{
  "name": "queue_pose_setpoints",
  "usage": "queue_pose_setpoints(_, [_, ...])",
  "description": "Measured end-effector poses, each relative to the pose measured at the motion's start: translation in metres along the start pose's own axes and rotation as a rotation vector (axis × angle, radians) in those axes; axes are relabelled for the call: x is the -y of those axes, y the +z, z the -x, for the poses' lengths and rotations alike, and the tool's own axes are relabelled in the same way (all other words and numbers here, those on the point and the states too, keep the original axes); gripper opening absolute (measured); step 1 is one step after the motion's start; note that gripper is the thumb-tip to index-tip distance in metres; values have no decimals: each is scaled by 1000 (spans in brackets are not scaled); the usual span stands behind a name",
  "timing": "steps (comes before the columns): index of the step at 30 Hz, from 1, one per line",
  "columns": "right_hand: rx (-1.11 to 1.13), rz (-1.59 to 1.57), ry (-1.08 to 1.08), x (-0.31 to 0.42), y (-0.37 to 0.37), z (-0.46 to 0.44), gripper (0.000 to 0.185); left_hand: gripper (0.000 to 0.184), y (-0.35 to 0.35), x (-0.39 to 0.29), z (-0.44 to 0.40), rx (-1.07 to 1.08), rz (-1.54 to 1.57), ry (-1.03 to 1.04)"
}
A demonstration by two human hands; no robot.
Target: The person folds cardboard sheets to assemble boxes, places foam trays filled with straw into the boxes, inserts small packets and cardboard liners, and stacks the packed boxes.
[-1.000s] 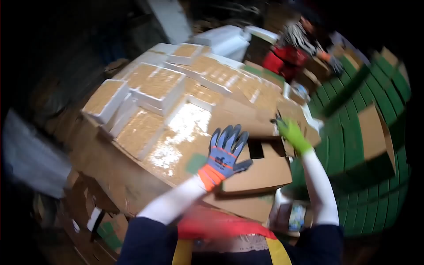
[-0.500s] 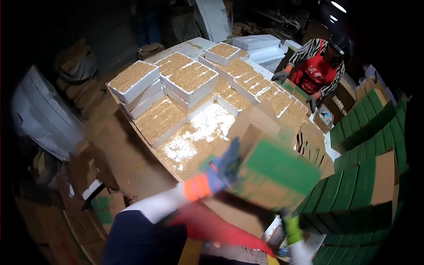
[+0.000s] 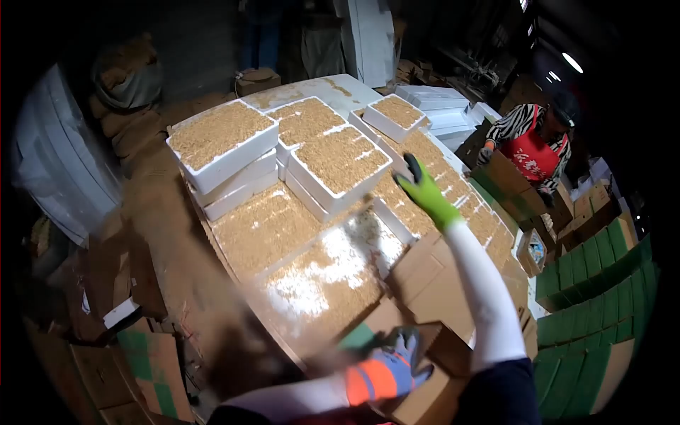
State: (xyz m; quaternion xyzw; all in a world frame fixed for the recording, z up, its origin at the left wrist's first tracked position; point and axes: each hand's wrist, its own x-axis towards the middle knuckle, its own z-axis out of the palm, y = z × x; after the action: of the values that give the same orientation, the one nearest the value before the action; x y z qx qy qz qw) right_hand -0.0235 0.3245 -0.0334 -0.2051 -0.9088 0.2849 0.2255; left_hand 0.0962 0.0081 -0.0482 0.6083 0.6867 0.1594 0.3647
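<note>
My left hand (image 3: 389, 370), in a blue-grey glove with an orange cuff, is at the near edge of an open cardboard box (image 3: 425, 397), its fingers bent over the edge. The box stands at the bottom of the view with its flaps (image 3: 433, 283) raised. Farther out, my right hand (image 3: 425, 190), in a lime-green glove with dark fingertips, reaches over the table. Its fingers are apart and hold nothing. Close to its left is a white foam tray (image 3: 340, 159) filled with brown crumbly material, stacked on another.
More filled foam trays (image 3: 223, 138) cover the table (image 3: 333, 92). Loose crumbs and white patches lie at its near side. A person in a red apron (image 3: 531, 156) handles a carton across the table. Rows of green cartons (image 3: 595, 283) stand right; cardboard (image 3: 152, 368) lies lower left.
The green-sided carton has come down and its opening and flaps now face up. My right hand has left it and swung up over the trays. The view has shifted.
</note>
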Motion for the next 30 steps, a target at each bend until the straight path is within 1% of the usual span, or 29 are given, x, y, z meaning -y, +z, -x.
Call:
queue_pose_setpoints(1, [-41,-25,83,-17,33,-44,76,91,-4,4,-3,76,117,-4])
queue_pose_setpoints(2, [-83,119,173,-46,64,-85,79,89,10,11,-10,-22,133,74])
queue_pose_setpoints(3, [-68,245,237,-72,84,-112,77,86,43,25,-17,-326,174,223])
queue_pose_setpoints(4, [-119,110,243,-71,91,-114,73,85,17,30,-14,-98,235,167])
queue_pose_setpoints(5, [-162,-11,270,-77,94,-104,69,84,7,29,-9,32,287,155])
queue_pose_setpoints(6, [-262,68,344,-80,90,-103,58,83,-2,29,-5,162,334,134])
queue_pose_setpoints(7, [-101,-145,479,-49,70,-82,58,83,3,28,-6,71,324,146])
queue_pose_setpoints(8, [56,-106,525,-62,72,-82,61,83,6,27,-5,-13,307,156])
queue_pose_setpoints(9, [206,-78,561,-71,72,-85,64,83,7,28,-6,-5,307,171])
queue_pose_setpoints(10, [163,38,403,-68,73,-77,73,84,6,30,-8,-13,283,162])
queue_pose_setpoints(11, [146,-164,455,-78,87,-66,83,84,7,30,-7,-15,260,145])
queue_pose_setpoints(12, [250,-218,489,-51,78,-53,84,84,14,33,-11,-8,253,143])
queue_pose_setpoints(13, [351,-268,526,-19,66,-40,86,84,21,36,-20,-145,258,154])
queue_pose_setpoints(14, [315,-442,453,-30,71,-30,78,83,31,32,-22,-269,270,171])
queue_pose_setpoints(15, [160,-281,258,1,60,-6,69,79,14,22,-18,-106,266,7])
queue_pose_setpoints(16, [113,-309,238,-13,53,5,66,77,7,22,-12,-94,274,12])
queue_pose_setpoints(17, [59,-338,226,-29,46,20,63,76,-7,20,-10,4,238,-31])
queue_pose_setpoints(18, [45,-402,279,-4,20,52,60,69,18,26,-9,-326,157,80])
queue_pose_setpoints(19, [31,-460,324,42,-17,78,57,67,11,25,-6,-274,202,70])
queue_pose_setpoints(20, [11,-447,352,71,-50,110,55,65,13,26,-9,-261,192,67])
queue_pose_setpoints(21, [-20,-500,391,77,-75,142,54,61,23,32,-16,-312,271,110])
queue_pose_setpoints(22, [-77,-342,444,77,-98,174,56,58,22,32,-13,-259,202,102])
queue_pose_setpoints(23, [-140,-354,574,109,-121,207,58,55,17,32,-13,-224,135,95])
queue_pose_setpoints(24, [-175,-440,643,136,-140,239,60,53,8,31,-12,-184,28,204])
queue_pose_setpoints(25, [-225,-568,740,142,-152,276,60,51,15,42,-15,-267,56,379])
queue_pose_setpoints(26, [-257,-507,752,174,-161,301,60,49,23,53,-19,-347,69,554])
queue_pose_setpoints(27, [-311,-453,799,189,-163,332,56,52,9,47,-19,-96,402,520])
queue_pose_setpoints(28, [-314,-310,829,191,-164,370,53,52,18,45,-22,-75,779,459])
queue_pose_setpoints(30, [-434,-375,806,192,-148,435,52,58,47,70,-42,-98,678,358])
